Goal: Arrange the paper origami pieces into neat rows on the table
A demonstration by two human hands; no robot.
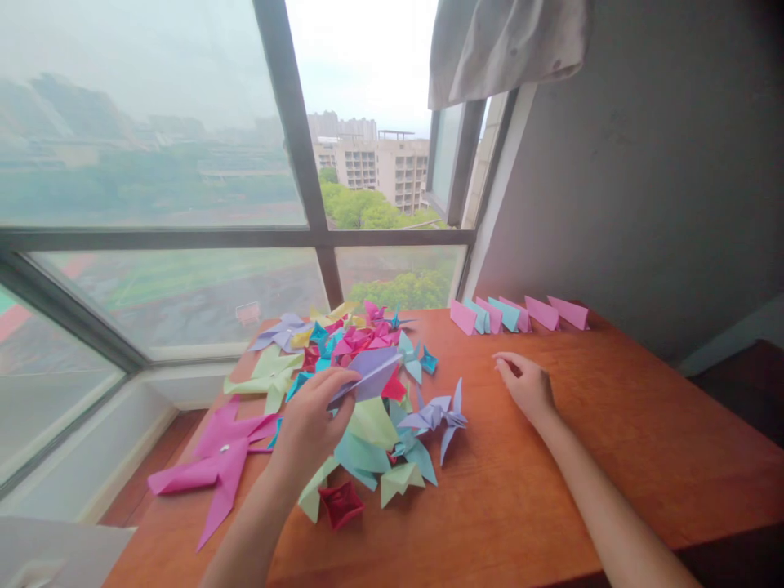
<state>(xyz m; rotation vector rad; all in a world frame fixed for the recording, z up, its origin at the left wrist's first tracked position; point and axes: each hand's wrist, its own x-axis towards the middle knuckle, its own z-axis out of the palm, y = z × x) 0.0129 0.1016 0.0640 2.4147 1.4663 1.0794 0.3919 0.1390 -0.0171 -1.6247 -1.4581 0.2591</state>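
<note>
Left hand [317, 412]: a purple paper plane [373, 371] is pinched between thumb and fingers, above the left half of the desk [490, 506].
Right hand [527, 392]: fingers are loosely curled, with a narrow gap; whether the fingertips meet cannot be told.
Paper planes [542, 313]: pink and blue pieces are lined up along the far edge, toward the far right corner.
Origami pile [367, 339]: multicoloured pieces are heaped from the far edge toward the near edge; a lavender crane [436, 414] is set at its right side.
Magenta pinwheel [229, 457]: laid at the left edge.
</note>
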